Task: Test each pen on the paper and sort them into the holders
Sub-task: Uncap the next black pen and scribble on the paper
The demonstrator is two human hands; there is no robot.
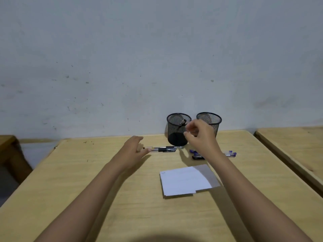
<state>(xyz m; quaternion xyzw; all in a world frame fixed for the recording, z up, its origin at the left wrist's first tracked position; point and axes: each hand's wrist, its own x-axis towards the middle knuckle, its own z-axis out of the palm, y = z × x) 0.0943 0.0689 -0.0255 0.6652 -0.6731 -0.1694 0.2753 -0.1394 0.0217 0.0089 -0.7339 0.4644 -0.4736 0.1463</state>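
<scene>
Two black mesh holders stand at the desk's far edge. The left holder has a pen leaning inside it; the right holder shows nothing inside. My right hand hovers in front of them with fingers loosely apart, holding nothing. A black-grip clear pen lies on the desk, and my left hand rests open with its fingertips at the pen's left end. Blue-capped pens lie partly behind my right wrist. The white paper lies nearer me, with a small scribble at its top left corner.
The wooden desk ends at a grey wall. Another desk stands close on the right, with a narrow gap between. A dark piece of furniture sits at the far left.
</scene>
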